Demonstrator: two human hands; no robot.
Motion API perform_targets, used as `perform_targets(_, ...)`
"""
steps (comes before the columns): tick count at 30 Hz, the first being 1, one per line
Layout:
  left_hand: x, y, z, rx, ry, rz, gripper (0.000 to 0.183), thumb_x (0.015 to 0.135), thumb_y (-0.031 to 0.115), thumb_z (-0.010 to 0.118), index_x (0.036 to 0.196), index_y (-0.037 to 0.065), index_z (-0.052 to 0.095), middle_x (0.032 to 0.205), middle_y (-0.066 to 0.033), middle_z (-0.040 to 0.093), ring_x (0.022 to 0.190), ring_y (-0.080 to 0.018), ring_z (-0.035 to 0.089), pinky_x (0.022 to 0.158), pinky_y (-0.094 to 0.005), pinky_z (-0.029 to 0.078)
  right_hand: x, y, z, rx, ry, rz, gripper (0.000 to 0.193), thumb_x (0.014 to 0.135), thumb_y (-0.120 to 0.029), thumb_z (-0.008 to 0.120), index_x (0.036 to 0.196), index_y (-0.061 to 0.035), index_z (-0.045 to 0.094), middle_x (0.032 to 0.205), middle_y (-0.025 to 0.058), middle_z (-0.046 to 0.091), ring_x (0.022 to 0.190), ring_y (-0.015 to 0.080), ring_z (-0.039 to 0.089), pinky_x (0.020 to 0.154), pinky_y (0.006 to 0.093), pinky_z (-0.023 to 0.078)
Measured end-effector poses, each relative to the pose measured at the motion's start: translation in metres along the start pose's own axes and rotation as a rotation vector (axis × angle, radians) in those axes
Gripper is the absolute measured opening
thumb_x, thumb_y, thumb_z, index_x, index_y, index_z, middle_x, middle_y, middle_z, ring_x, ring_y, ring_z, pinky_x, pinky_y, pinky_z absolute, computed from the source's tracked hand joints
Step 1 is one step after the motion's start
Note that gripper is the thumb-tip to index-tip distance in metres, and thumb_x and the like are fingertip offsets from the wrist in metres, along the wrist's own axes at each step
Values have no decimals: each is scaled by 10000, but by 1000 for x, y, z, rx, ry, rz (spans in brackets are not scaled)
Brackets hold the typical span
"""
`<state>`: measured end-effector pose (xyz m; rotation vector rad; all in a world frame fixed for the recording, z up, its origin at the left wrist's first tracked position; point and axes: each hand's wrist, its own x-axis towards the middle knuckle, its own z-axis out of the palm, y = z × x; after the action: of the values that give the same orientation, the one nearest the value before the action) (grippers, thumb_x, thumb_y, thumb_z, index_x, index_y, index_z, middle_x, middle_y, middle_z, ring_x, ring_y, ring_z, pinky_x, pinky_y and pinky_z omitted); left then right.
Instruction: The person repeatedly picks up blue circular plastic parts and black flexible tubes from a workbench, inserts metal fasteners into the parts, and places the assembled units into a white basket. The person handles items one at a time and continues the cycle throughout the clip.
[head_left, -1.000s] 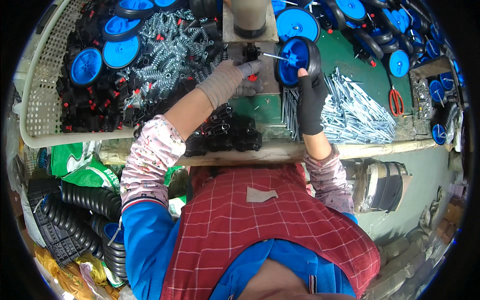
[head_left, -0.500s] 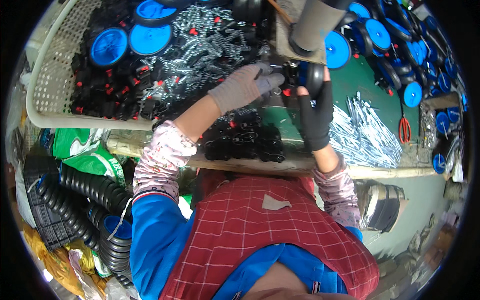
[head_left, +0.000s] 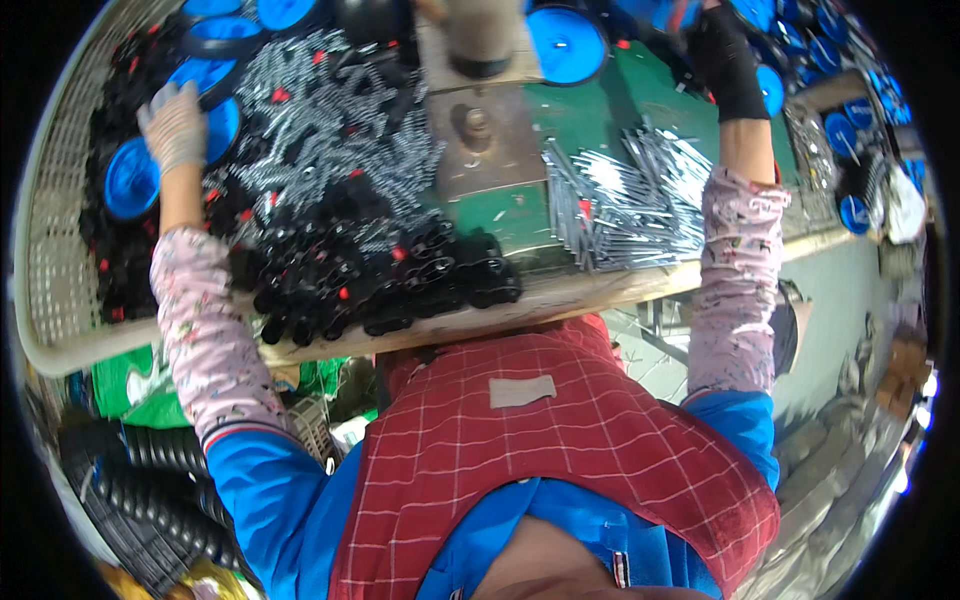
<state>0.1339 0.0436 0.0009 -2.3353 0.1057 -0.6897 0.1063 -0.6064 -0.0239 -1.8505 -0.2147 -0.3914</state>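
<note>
My left hand (head_left: 173,128), in a pale glove, has its fingers stretched over blue wheels (head_left: 222,130) in the white perforated crate; nothing shows in its grasp. At the far right, my right hand (head_left: 728,65), in a black fingerless glove, is beside a smeared blue wheel (head_left: 668,14) by the wheel pile. Blur and the frame's top edge hide whether its fingers hold that wheel. Between the hands, a metal plate with a short peg (head_left: 478,124) sits under a grey cylindrical press head (head_left: 488,38). No wheel is on the peg.
Coil springs (head_left: 310,130) and black plastic parts with red bits (head_left: 370,255) heap along the crate (head_left: 45,250) and bench edge. Long metal pins (head_left: 630,205) lie on the green bench top. One blue wheel (head_left: 566,45) rests right of the press.
My left hand has gone from beside the press to the wheels in the crate. My right hand has left the press for the far-right pile; the wheel under the press is gone.
</note>
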Motion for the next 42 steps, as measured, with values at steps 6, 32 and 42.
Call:
perform_targets(6,-35,22,-104,-641,84,-265,338,902,317,698,1109,54,651,1073,-150,647,958,-324,643,841,-418,498,-69,7,25,64,-322,-24,169,951,-123,597,1096,-78,670,958,89,698,830,201,680,749,306,529)
perform_targets(32,-127,198,-185,-2653,-809,-395,525,920,308,681,1311,-8,528,1188,-91,636,1059,-144,608,913,-281,515,-155,-105,155,-737,-420,-669,294,789,-57,714,1064,-109,624,992,106,565,892,301,620,705,397,523)
perform_targets(42,-123,195,-183,-2691,-949,-305,531,948,331,597,1331,-27,511,1212,-123,623,1075,-192,633,958,-351,520,-148,-116,162,-519,-662,-631,418,886,-224,663,1258,-69,553,1232,168,549,1115,351,557,938,451,483)
